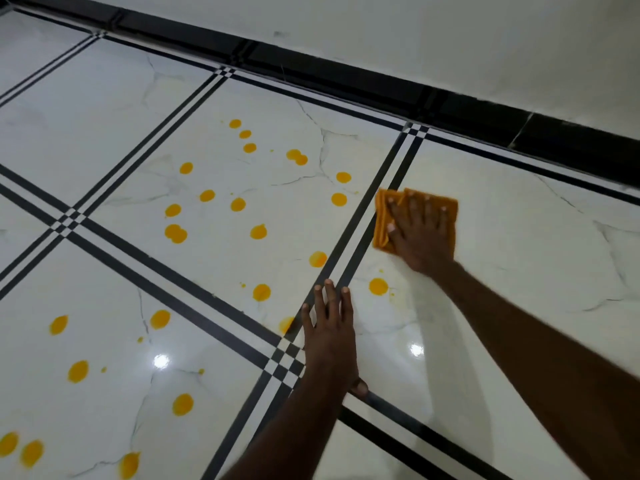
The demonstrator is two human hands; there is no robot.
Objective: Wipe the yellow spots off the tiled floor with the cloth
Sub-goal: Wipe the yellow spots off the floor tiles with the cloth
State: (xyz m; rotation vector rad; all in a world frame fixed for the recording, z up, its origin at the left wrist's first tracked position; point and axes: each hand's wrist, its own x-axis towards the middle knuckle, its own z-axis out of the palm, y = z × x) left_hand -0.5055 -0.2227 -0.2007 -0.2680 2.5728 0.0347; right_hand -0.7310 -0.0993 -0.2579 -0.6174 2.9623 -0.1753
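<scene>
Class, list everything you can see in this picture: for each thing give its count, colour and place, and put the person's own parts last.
Glossy marble-look floor tiles: several, white with black striped borders, filling the view.
Round yellow liquid spots: over twenty, mostly on the middle and lower-left tiles; one between the hands.
Skirting strip: one, black, along the wall's foot.
Wall: one, white, top right.
Folded orange cloth: one, under the right hand.
Left hand: flat on the floor, fingers straight.
Right hand: pressing the cloth, fingers spread.

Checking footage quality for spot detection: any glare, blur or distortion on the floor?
Head view: two glare spots on the glossy floor; right forearm motion-blurred; wide-angle lens bends the tile lines; yellow spots stay sharp.
</scene>
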